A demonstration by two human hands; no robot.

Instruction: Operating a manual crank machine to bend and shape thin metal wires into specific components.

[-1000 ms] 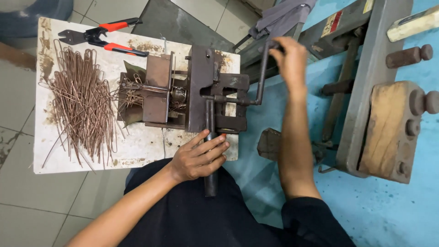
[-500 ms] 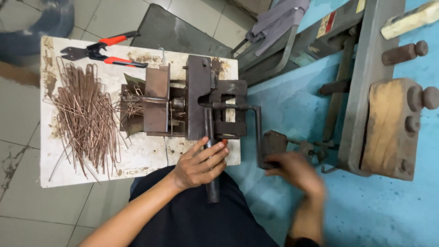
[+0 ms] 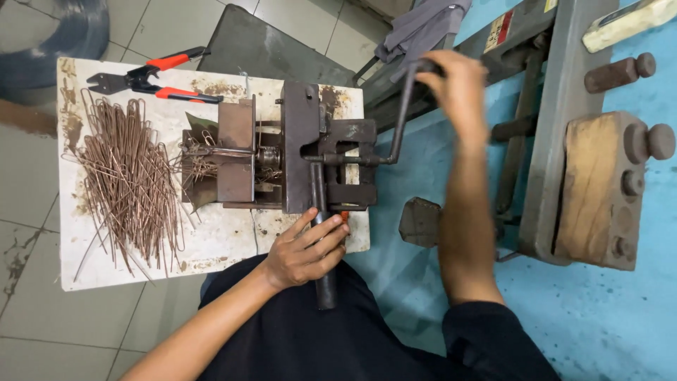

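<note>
Closest to the camera is the person's lap in dark clothes, and right above it the left hand (image 3: 307, 250) has its fingers (image 3: 326, 233) curled around a dark steel lever bar (image 3: 323, 240) that sticks out toward the body from the bottom of the machine. Fingers are closed on the bar, thumb side tucked against it, and there's a bit of something orange just showing beside the fingertips, can't tell what it is. The machine itself is a rusty brown hand-cranked wire bending jig (image 3: 296, 152) sitting on a stained white bench (image 3: 211, 247), roughly in the middle of it. Left of the jig there's a loose heap of bent copper-coloured wire pieces (image 3: 130, 190) spread over the bench, and a few more of them are tangled right up against the jig's left side. On the right side of the jig a thin crank handle (image 3: 402, 120) comes out, bends and goes up and away, and the right hand (image 3: 458, 88) is wrapped shut around the top end of it, arm stretched out, a little motion-blurred. At the far edge of the bench lies a pair of red-handled cutters (image 3: 151, 77), partly hanging off. Off to the right there's a grey metal frame (image 3: 557, 141) with a wooden block (image 3: 599, 190) on a blue floor (image 3: 599, 317), and the left side is grey tile.
</note>
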